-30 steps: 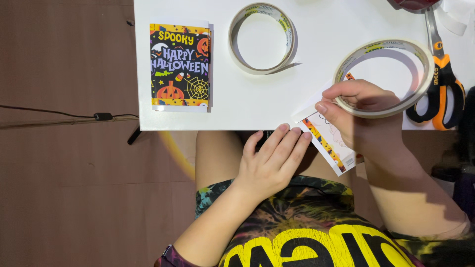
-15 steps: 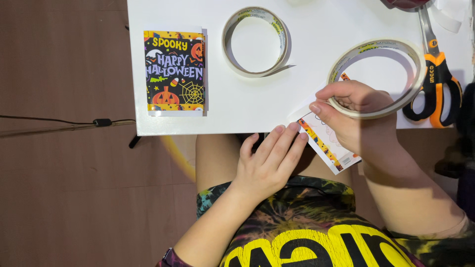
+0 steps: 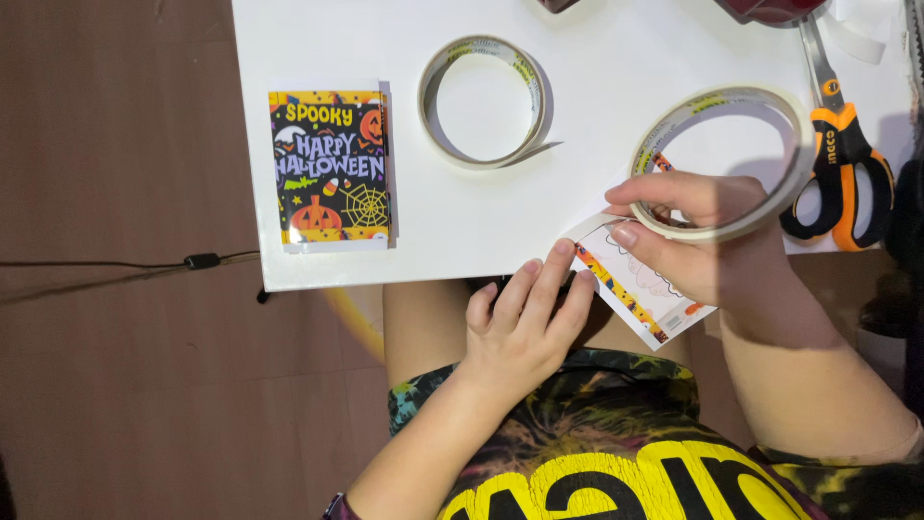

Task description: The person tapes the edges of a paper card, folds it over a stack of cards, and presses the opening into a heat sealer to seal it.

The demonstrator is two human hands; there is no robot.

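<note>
Right grip [image 3: 707, 246] pinches tape roll [image 3: 724, 159] and printed card [image 3: 640, 284]; left grip [image 3: 525, 327], released, steadies card's edge. Judged mid-taping: next needs tape end freed.

Table [image 3: 597, 221]: plain white. Card [image 3: 329, 166] at left: black ground, orange and yellow border, pumpkins, cobweb, purple and yellow lettering. Paper piece [image 3: 643, 294] at near edge: white face with faint outline drawing, orange-and-yellow patterned border. Two tape rings [image 3: 483, 101] [image 3: 724, 162]: off-white, small yellow-green markings. Scissors [image 3: 839, 164] at right: orange and black handles. Shirt [image 3: 616, 453]: dark tie-dye, large yellow print. Floor [image 3: 115, 337]: brown.
</note>
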